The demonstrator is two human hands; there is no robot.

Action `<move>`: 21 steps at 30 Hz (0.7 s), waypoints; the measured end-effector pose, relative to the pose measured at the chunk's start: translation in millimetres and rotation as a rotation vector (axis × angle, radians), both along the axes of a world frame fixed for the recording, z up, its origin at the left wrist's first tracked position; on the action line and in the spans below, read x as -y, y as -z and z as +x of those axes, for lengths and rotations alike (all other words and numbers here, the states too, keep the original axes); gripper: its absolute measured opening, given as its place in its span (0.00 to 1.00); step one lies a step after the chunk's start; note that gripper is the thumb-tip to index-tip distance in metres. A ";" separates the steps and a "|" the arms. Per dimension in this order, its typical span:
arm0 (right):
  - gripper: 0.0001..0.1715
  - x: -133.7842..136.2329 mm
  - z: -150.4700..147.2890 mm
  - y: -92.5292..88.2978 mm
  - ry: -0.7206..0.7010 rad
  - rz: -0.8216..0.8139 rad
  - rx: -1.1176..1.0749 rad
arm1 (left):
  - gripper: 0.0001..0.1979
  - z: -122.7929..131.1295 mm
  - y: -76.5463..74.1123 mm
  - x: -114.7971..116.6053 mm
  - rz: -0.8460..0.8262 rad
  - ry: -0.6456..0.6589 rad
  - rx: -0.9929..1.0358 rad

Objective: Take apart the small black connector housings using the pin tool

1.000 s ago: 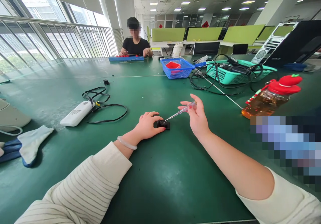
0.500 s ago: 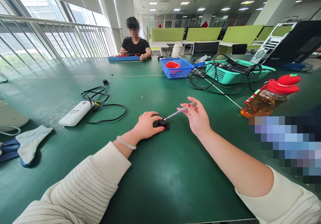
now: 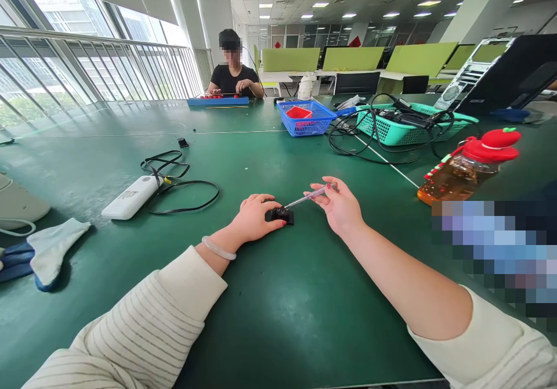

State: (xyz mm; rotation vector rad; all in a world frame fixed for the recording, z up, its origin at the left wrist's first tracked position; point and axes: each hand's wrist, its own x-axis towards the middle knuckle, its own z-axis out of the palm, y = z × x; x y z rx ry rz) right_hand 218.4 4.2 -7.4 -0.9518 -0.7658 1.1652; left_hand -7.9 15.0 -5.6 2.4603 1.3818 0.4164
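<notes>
A small black block-shaped part (image 3: pixel 285 215) with shiny metal spots on top lies on the green table (image 3: pixel 270 319). My left hand (image 3: pixel 256 218) is closed around its left side, thumb in front and fingers behind. In my right hand (image 3: pixel 342 206) is a screwdriver (image 3: pixel 319 192) with a clear, pinkish handle, held between thumb and fingers. Its thin metal shaft slants down to the left, and the tip meets the top of the black part. Which metal spot the tip touches is too small to tell.
Left of my hands lie a white power bank (image 3: pixel 133 197), a black cable (image 3: pixel 187 210) and a glove (image 3: pixel 56 252). Baskets, one blue (image 3: pixel 307 123) and one green (image 3: pixel 387 136), stand farther back. A red-lidded bottle (image 3: pixel 467 171) is at right. Across the table sits a person (image 3: pixel 235 78).
My right hand has shifted slightly down and its fingers have moved along the screwdriver handle, which lies a little flatter. My left hand stays put. The person opposite has raised a hand.
</notes>
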 end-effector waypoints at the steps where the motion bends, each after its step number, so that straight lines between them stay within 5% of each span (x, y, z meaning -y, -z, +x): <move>1: 0.10 0.0 -0.3 -0.3 0.006 -0.003 -0.005 | 0.21 0.1 0.0 0.0 0.002 -0.002 -0.001; 12: 0.24 0.7 -3.4 -3.4 0.024 -0.051 -0.010 | 0.22 1.0 -3.0 1.3 -0.006 -0.004 -0.013; 21: 0.21 0.5 -4.3 -4.1 0.048 -0.075 -0.035 | 0.22 1.1 -3.0 1.1 -0.008 0.000 -0.009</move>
